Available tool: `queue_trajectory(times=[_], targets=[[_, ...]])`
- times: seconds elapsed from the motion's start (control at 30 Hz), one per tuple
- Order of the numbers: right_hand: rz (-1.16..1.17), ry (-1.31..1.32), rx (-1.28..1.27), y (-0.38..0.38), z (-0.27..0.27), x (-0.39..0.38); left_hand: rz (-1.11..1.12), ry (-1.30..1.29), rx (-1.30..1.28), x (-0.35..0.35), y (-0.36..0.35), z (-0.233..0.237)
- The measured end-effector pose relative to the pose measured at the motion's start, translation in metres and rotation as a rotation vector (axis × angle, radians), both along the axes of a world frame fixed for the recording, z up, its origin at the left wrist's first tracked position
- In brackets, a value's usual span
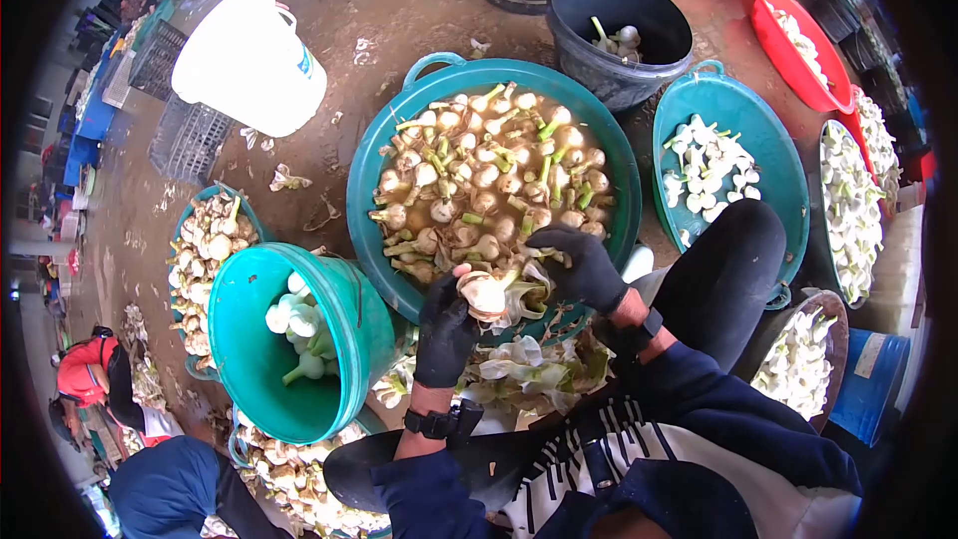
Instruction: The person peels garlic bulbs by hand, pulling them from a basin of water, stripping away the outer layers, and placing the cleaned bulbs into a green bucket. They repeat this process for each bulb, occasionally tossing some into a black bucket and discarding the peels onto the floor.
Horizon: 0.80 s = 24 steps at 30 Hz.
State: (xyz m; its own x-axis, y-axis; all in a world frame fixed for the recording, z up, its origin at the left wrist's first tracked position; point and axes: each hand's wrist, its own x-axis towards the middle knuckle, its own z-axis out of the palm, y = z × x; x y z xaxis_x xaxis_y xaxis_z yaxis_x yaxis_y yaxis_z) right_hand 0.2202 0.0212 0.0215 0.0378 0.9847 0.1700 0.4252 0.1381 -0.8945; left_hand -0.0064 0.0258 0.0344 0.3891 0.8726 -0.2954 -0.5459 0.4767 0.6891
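The left hand [444, 329] and right hand [589, 265], in two black gloves, are holding one round, papery white bulb [486, 294], fingers closed around it, over the near rim of the round teal plastic basin [365, 185].

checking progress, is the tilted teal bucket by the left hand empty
No, the tilted teal bucket beside the left hand holds several peeled white bulbs with green stems.
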Motion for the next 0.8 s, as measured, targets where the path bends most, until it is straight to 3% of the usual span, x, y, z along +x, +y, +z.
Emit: queue_trajectory(times=[0.07, 0.13, 0.17, 0.23, 0.33, 0.53, 0.6, 0.63, 0.7, 0.8], targets=[[0.150, 0.102, 0.045, 0.001, 0.025, -0.015, -0.053, 0.076, 0.052, 0.002, 0.000, -0.006], [0.168, 0.084, 0.022, -0.001, 0.031, -0.025, -0.147, 0.283, 0.178, 0.002, 0.000, -0.013], [0.179, 0.076, 0.009, -0.003, 0.032, -0.028, -0.146, 0.251, 0.135, 0.003, 0.000, -0.009], [0.152, 0.059, 0.035, -0.007, 0.023, -0.031, -0.143, 0.189, 0.045, 0.005, -0.003, 0.000], [0.136, -0.005, 0.062, -0.012, 0.021, -0.034, -0.127, 0.300, 0.115, 0.006, -0.009, -0.011], [0.055, -0.191, -0.007, -0.019, 0.024, -0.043, -0.346, 0.571, 0.099, 0.002, -0.005, -0.004], [0.030, -0.187, -0.112, -0.020, 0.014, -0.044, -0.435, 0.666, 0.373, 0.004, -0.005, 0.000], [0.031, -0.136, -0.139, -0.020, 0.007, -0.044, -0.478, 0.711, 0.512, 0.004, -0.005, 0.003], [0.035, -0.035, -0.194, -0.020, -0.006, -0.041, -0.459, 0.707, 0.521, 0.006, -0.007, 0.003], [0.102, 0.337, -0.386, -0.018, -0.011, -0.031, -0.369, 0.647, 0.505, 0.005, -0.011, -0.016]])
